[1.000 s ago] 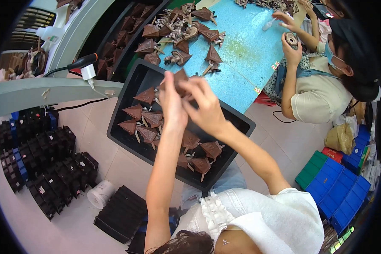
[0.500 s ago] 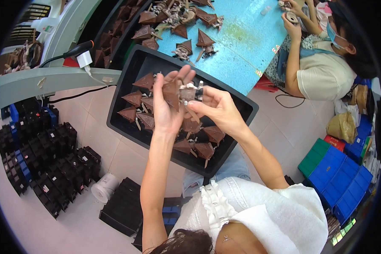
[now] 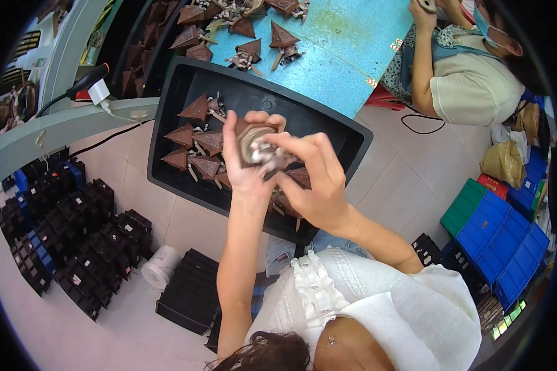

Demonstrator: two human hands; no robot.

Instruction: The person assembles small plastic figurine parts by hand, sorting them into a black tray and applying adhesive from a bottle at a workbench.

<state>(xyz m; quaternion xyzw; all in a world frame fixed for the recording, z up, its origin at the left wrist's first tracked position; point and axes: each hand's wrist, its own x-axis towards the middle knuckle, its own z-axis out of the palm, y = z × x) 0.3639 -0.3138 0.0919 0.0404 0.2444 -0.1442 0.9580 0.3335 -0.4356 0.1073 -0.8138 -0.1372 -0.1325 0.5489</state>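
Above the black tray [image 3: 353, 133], both hands come together on one small figurine [image 3: 257, 146] with a brown pointed top. Its pale, jumbled underside faces up and is blurred by motion. My left hand [image 3: 246, 176] cups it from the left and beneath, fingers curled around its far side. From the right, the bent fingers and thumb of my right hand [image 3: 320, 185] reach onto its pale parts; the exact grip is smeared. Similar brown-topped figurines [image 3: 195, 107] lie in the tray, mostly left of my left hand and partly hidden below my hands.
More figurines [image 3: 283, 36] lie on the blue table [image 3: 334, 62] beyond the tray. A co-worker [image 3: 470, 86] sits at the far right. A grey frame bar [image 3: 56, 117] carries a white charger [image 3: 99, 91]. Black bins [image 3: 185, 290], a white bucket [image 3: 161, 266] and blue crates [image 3: 501, 241] stand around.
The figurine has been turned over so its underside faces up. My left fingers have curled around it, and my right hand has moved over it. The whole view has shifted slightly.
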